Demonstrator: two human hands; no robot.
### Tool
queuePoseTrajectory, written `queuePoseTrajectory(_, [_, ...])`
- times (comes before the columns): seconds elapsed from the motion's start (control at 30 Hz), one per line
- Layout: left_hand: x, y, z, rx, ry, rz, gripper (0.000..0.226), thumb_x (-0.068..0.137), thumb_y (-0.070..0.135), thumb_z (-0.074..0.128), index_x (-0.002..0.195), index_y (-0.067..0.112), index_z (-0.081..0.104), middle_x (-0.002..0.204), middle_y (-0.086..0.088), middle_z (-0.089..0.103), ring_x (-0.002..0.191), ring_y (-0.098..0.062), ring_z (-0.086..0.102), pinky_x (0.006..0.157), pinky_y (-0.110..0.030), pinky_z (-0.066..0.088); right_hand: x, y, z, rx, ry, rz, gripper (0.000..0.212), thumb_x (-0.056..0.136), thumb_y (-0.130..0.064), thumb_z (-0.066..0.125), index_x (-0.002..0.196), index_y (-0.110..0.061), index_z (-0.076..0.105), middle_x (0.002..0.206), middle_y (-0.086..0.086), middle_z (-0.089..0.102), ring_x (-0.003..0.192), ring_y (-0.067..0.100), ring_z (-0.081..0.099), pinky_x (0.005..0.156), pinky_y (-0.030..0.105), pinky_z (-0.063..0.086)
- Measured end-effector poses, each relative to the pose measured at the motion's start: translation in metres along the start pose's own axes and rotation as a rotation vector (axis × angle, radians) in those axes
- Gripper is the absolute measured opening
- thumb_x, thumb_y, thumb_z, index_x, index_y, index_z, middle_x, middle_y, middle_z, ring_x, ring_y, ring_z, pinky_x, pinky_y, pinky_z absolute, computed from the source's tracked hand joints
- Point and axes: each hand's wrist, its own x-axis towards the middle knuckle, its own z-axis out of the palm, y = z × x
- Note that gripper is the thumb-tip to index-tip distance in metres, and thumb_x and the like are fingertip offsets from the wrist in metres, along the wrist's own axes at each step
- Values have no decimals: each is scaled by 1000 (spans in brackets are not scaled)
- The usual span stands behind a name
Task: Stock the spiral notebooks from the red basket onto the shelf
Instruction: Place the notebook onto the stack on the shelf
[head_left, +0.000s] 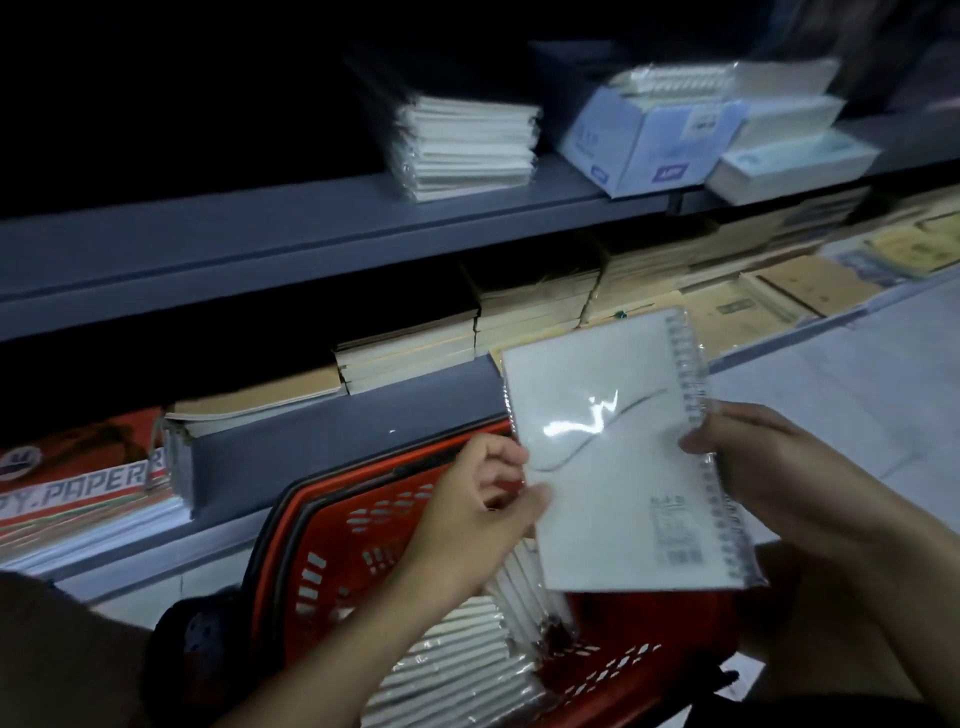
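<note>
Nearest the camera, at 6 o'clock: two bare forearms reaching forward over the red basket (332, 551), with more wrapped spiral notebooks (457, 660) packed on edge inside it.

Just above the basket, at about 4 o'clock from frame centre: one spiral notebook (618, 467) in clear wrap, held up between both hands, its cover turned toward the camera. Left hand (483, 499) pinching the plain long edge, at 9 o'clock of the notebook, thumb on the front. Right hand (769, 462) gripping the coil edge, at 3 o'clock of the notebook, fingers curled round behind. Neither hand free, neither wide.

Long axis of the notebook: roughly from 11 o'clock down to 5 o'clock, so the top end already leans toward the shelving. Coil side on the right.

Target, by judgement: the upper shelf (291, 234), at 12 o'clock of the notebook and well apart from it, carrying a stack of white wrapped pads (467, 145) and a pale blue box (644, 145). Bare shelf to the left of the white stack, at 11 o'clock from the notebook. Lower shelf in between, full of brown paper books (530, 306).

Probably still at the lifting step. Left hand on the side nearer the bare stretch of shelf; both equally near the notebook itself.
</note>
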Motion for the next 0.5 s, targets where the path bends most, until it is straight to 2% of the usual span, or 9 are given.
queuePoseTrajectory(0.07, [-1,14,-6,-98,22,-22,34,86,12,76,110,24,56,97,-4,77,90,-17,72,76,-29,56,-5,-12,5,24,27,-50,23,88,-6,61,106,1,73,113,22,73,100,35,71,95,49,49])
queuePoseTrajectory(0.13, [-1,28,-13,-204,14,-37,35,89,9,71,120,21,58,100,-6,78,89,-17,74,72,-24,56,-6,-21,12,39,3,-93,26,96,-4,53,112,-9,73,112,15,75,99,29,73,90,46,53])
queuePoseTrajectory(0.2, [2,36,-23,-290,16,-41,36,91,7,67,125,15,62,105,-9,77,99,-22,73,86,-28,56,-5,-27,22,62,-12,-103,27,97,-6,53,118,-11,68,110,13,76,99,31,74,87,46,55])
queuePoseTrajectory(0.27, [3,42,-35,-365,24,-34,38,88,5,69,125,12,64,110,-14,75,105,-27,71,96,-33,52,-7,-31,34,84,-41,-152,27,95,-4,54,118,-11,68,107,12,77,97,29,75,80,40,59])
queuePoseTrajectory(0.37, [1,49,-55,-361,90,49,24,81,-3,72,104,5,68,106,-14,74,100,-26,67,88,-29,52,-7,-31,46,-35,-80,-338,30,86,-2,65,111,-17,72,108,6,77,97,26,74,77,39,64])
queuePoseTrajectory(0.43, [-1,50,-64,-276,171,122,20,72,-4,79,84,8,70,113,-5,71,107,-21,66,82,-21,52,-2,-28,53,-175,-3,-499,28,75,-4,74,94,-25,76,112,0,72,102,21,71,85,36,61])
queuePoseTrajectory(0.5, [-2,50,-68,-150,274,189,26,55,7,90,71,19,74,128,7,61,116,-14,61,88,-22,50,8,-23,61,-369,146,-688,42,68,1,82,90,-34,77,123,-5,59,113,12,59,93,16,51])
